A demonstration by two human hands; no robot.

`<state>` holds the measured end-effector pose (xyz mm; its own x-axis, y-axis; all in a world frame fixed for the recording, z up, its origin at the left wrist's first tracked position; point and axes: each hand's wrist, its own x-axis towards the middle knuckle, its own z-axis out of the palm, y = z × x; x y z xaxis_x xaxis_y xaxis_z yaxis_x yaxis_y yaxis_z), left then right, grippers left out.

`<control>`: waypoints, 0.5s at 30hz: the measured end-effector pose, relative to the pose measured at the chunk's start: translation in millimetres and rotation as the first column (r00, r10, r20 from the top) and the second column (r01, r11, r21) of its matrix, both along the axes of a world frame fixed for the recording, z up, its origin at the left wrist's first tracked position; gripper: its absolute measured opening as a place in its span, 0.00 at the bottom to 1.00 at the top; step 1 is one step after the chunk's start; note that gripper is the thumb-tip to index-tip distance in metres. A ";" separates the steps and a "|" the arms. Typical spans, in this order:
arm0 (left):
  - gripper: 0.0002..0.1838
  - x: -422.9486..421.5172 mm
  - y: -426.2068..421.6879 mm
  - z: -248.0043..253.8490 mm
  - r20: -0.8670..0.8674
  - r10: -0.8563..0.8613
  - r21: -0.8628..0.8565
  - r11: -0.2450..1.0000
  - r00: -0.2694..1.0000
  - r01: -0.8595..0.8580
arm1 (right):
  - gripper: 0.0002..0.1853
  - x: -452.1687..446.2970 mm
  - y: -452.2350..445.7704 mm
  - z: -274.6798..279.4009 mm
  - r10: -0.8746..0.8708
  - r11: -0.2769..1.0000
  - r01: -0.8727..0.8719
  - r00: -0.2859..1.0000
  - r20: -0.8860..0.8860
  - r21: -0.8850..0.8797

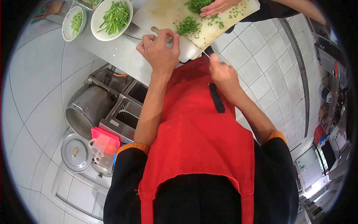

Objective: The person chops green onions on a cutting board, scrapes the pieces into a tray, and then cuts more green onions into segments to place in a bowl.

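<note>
My left hand is closed over the near edge of the white cutting board, fingers bent around a tan, knobby piece that they partly hide. Its kind is unclear. To the right, past the board's corner, my right hand is a fist around a thin metal tool; only a short bright length shows. Chopped green herbs lie in a heap just beyond my left fingertips. Another person's hand rests flat beside a second heap of chopped greens.
Left on the metal counter stand a large white bowl of cut green stalks and a smaller bowl of greens. Below are a big pot, a round lid and a clear plastic jug. Tiled floor lies right.
</note>
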<state>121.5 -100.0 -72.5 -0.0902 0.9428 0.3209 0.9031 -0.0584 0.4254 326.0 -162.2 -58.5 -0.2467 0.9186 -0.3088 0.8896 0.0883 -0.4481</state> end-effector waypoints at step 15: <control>0.10 1.9 -7.8 -6.5 -0.046 0.025 0.039 0.999 0.999 -0.023 | 0.07 -21.1 21.3 15.6 0.026 0.986 -0.022 0.999 0.021 -0.165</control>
<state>123.4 -107.7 -79.1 -0.0970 0.9274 0.3614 0.9232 -0.0519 0.3808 304.9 -141.0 -42.9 -0.2590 0.8489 -0.4608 0.8983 0.0363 -0.4380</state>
